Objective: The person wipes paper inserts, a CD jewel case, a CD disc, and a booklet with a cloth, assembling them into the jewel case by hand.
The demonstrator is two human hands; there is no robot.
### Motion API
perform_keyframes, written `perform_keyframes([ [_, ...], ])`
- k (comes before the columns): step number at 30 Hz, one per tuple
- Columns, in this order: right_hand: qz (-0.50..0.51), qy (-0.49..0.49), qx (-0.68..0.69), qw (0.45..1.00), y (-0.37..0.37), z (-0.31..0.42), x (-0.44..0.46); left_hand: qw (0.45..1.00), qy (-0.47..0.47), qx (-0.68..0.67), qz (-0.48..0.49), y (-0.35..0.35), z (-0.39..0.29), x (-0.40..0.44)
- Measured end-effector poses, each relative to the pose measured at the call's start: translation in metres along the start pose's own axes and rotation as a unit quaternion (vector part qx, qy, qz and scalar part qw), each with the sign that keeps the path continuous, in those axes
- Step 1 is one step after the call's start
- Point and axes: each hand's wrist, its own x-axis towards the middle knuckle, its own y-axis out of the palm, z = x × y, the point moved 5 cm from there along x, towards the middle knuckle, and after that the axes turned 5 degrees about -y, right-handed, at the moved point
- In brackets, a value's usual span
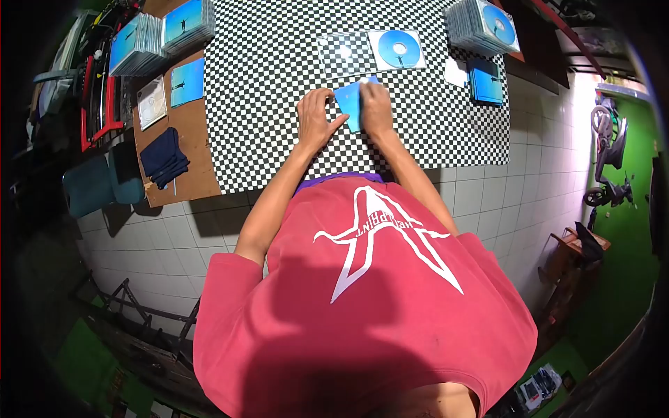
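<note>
A blue printed sheet (350, 104) lies on the checkered cloth in front of me. My right hand (376, 108) rests on its right side, fingers bent down onto it. At the sheet's left edge is my left hand (318, 118), thumb and fingers apart, the thumb near the sheet's lower part. Just beyond my hands an opened clear disc case (343, 54) lies flat, with a blue disc (398, 49) in its right half.
Stacks of disc cases stand at the back left (139, 42) and back right (477, 28). Blue booklets (486, 82) lie at the right. On the brown table's left side are a clear case (152, 103), a blue sheet (187, 82) and dark folded cloth (164, 159).
</note>
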Motion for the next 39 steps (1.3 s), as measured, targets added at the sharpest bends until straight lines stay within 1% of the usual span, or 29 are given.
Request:
perform_keyframes([
  [2,-0.019,-0.125,0.067,0.99,0.008,0.03,-0.005,1.0,-0.001,0.01,0.001,0.003,0.004,0.0],
  [3,-0.014,-0.154,0.071,0.985,0.014,0.044,-0.008,1.0,0.007,0.029,0.006,0.003,0.006,0.0],
  [4,-0.011,-0.158,0.074,0.985,0.012,0.043,-0.009,0.999,0.021,0.041,-0.018,0.001,0.004,0.0],
  [5,-0.01,-0.165,0.076,0.983,0.01,0.038,-0.005,0.999,0.02,0.027,-0.02,0.002,0.004,-0.001],
  [6,-0.014,-0.133,0.077,0.988,0.012,0.023,-0.003,0.999,0.018,0.014,-0.022,-0.001,0.001,0.0],
  [7,-0.004,-0.071,0.052,0.996,0.009,0.008,0.0,1.0,0.017,0.015,-0.012,-0.002,0.0,-0.001],
  [9,-0.076,-0.018,0.013,0.997,-0.005,-0.009,0.009,0.999,0.025,0.017,-0.02,-0.003,-0.001,0.001],
  [10,-0.087,-0.018,0.016,0.996,-0.006,-0.006,0.009,0.999,0.033,0.019,-0.025,-0.003,-0.002,0.0],
  [12,-0.033,-0.021,0.028,0.999,0.003,0.007,0.008,0.999,0.022,0.01,-0.022,-0.002,0.0,0.0],
  [13,-0.021,-0.064,0.049,0.997,0.008,0.023,0.004,0.999,0.02,0.005,-0.029,-0.001,0.001,0.001],
  [15,-0.035,-0.16,0.078,0.983,0.011,0.05,-0.003,1.0,0.008,0.007,-0.024,0.002,0.004,-0.001],
  [16,0.005,-0.152,0.083,0.985,0.013,0.053,-0.003,1.0,0.002,0.008,-0.022,0.002,0.006,-0.001],
  [18,0.009,-0.151,0.093,0.984,0.009,0.04,0.002,1.0,-0.007,0.0,-0.029,-0.001,0.007,0.001],
  [19,0.041,-0.114,0.085,0.989,0.013,0.031,0.005,0.999,-0.011,-0.011,-0.035,-0.002,0.005,0.001],
  [22,0.055,-0.091,0.097,0.99,0.018,0.025,0.012,0.999,-0.011,-0.011,-0.037,-0.003,0.004,0.003],
  [23,0.042,-0.092,0.083,0.991,0.021,0.026,0.011,0.999,-0.012,-0.007,-0.033,-0.002,0.004,0.002],
  [26,0.034,-0.113,0.095,0.988,0.015,0.034,-0.002,0.999,-0.012,-0.006,-0.029,-0.004,0.005,0.002],
  [29,0.03,-0.126,0.106,0.986,0.006,0.036,-0.024,1.0,-0.004,-0.002,-0.027,-0.004,0.002,0.002],
  [31,0.041,-0.119,0.111,0.986,0.0,0.037,-0.034,1.0,0.001,-0.007,-0.026,-0.004,0.003,0.0],
  [33,0.043,-0.105,0.112,0.987,-0.004,0.037,-0.04,0.998,0.049,0.035,0.003,-0.002,0.001,-0.002],
  [35,0.043,-0.1,0.115,0.987,-0.006,0.038,-0.041,0.998,0.054,0.028,0.008,-0.003,0.006,-0.003],
  [37,0.039,-0.098,0.118,0.987,-0.006,0.037,-0.041,0.996,0.077,0.038,0.04,-0.005,0.008,-0.002],
  [38,0.046,-0.1,0.111,0.988,-0.007,0.038,-0.043,0.996,0.077,0.038,0.04,-0.006,0.008,-0.002],
  [39,0.054,-0.102,0.105,0.988,-0.007,0.037,-0.048,0.993,0.098,0.054,0.038,-0.006,0.006,-0.005],
])
